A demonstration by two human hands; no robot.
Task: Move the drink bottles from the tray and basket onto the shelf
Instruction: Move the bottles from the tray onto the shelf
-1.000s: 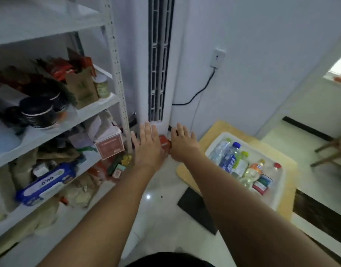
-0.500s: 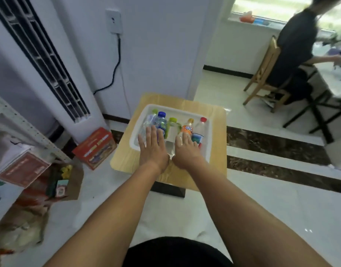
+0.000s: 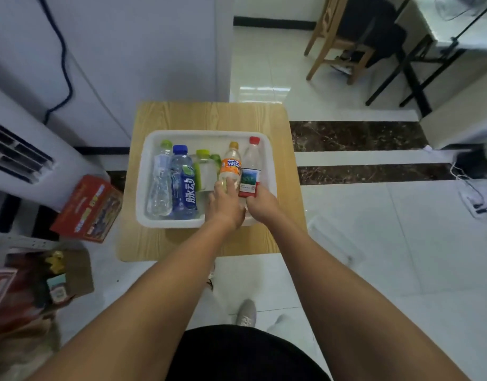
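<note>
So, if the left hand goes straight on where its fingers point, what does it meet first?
The orange-label bottle in the tray: the left hand points along it, and its fingertips seem to touch it already.
</note>
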